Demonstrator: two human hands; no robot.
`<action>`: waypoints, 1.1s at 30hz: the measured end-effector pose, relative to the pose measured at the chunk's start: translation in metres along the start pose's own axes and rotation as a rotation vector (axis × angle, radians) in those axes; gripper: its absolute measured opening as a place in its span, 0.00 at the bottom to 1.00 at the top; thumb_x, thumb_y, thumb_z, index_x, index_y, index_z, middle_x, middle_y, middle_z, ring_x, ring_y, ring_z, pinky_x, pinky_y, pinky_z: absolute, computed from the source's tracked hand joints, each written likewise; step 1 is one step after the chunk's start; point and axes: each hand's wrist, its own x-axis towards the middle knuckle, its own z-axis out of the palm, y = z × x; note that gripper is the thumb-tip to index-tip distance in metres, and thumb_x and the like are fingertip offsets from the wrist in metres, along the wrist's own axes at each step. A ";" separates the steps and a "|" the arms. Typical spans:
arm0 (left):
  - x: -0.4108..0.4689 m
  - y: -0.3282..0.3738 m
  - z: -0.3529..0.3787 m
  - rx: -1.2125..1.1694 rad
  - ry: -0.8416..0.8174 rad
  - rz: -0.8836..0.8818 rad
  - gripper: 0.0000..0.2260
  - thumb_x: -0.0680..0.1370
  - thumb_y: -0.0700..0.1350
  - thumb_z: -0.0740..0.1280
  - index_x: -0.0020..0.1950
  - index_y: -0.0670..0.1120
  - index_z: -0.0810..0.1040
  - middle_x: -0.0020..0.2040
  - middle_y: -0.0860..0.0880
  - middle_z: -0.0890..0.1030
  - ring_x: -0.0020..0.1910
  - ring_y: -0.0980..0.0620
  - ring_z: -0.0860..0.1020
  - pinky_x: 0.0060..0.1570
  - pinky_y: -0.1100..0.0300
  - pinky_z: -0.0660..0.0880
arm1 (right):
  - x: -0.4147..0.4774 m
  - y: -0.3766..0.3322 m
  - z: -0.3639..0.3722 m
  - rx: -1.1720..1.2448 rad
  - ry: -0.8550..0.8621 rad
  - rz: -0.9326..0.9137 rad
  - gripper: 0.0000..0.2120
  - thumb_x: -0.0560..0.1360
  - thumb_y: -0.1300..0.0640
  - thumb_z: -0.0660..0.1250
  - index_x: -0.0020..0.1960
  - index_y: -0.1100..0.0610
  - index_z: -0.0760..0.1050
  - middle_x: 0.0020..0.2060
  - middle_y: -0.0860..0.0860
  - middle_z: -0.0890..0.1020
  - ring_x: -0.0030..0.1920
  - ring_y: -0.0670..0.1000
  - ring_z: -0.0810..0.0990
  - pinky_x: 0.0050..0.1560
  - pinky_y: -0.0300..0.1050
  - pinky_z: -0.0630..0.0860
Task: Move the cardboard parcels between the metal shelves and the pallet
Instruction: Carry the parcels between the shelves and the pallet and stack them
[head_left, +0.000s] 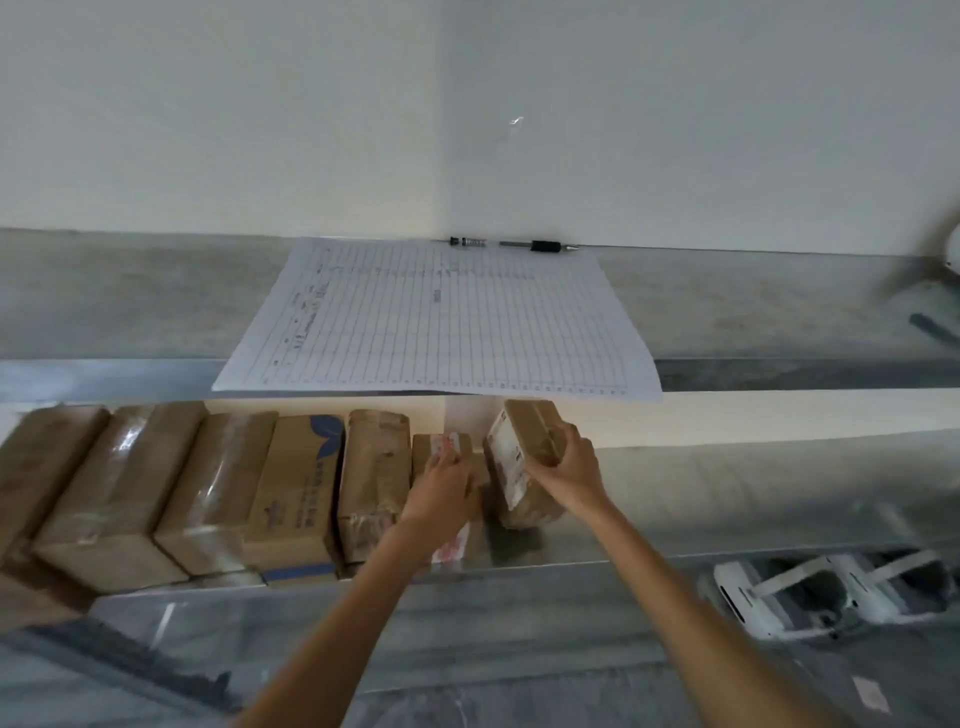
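Observation:
Several brown cardboard parcels (182, 488) stand side by side on the middle metal shelf (727, 499). My right hand (569, 467) grips a small taped parcel with a white label (524, 457), held tilted at the right end of the row. My left hand (447, 483) lies flat on a low parcel with a red-and-white label (449, 444), just left of the held one. A box with a blue leaf print (301, 488) stands in the row.
On the top shelf (130, 306) lies a lined paper form (441, 317), hanging over the edge, with two pens (540, 246) behind it by the wall. White devices (810, 597) sit lower right. The shelf right of the parcels is bare metal.

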 end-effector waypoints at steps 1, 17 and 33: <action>-0.004 0.005 0.000 -0.085 0.034 0.000 0.09 0.81 0.43 0.59 0.60 0.49 0.74 0.64 0.47 0.74 0.60 0.50 0.75 0.57 0.53 0.77 | 0.000 0.000 -0.011 0.087 0.013 -0.021 0.34 0.68 0.47 0.74 0.68 0.50 0.63 0.60 0.49 0.74 0.59 0.51 0.76 0.54 0.48 0.79; -0.162 0.100 -0.002 -0.953 0.733 -0.056 0.23 0.76 0.52 0.64 0.71 0.60 0.67 0.73 0.52 0.65 0.71 0.48 0.66 0.66 0.43 0.70 | -0.130 -0.022 -0.048 0.656 -0.619 -0.240 0.23 0.81 0.50 0.52 0.74 0.41 0.51 0.68 0.47 0.72 0.61 0.47 0.76 0.62 0.47 0.74; -0.392 0.059 -0.066 -0.660 1.403 -0.359 0.18 0.82 0.38 0.59 0.71 0.48 0.67 0.66 0.50 0.64 0.53 0.66 0.75 0.43 0.65 0.78 | -0.315 -0.160 0.054 0.403 -0.873 -1.147 0.24 0.80 0.65 0.52 0.75 0.57 0.58 0.77 0.43 0.49 0.76 0.44 0.48 0.74 0.50 0.58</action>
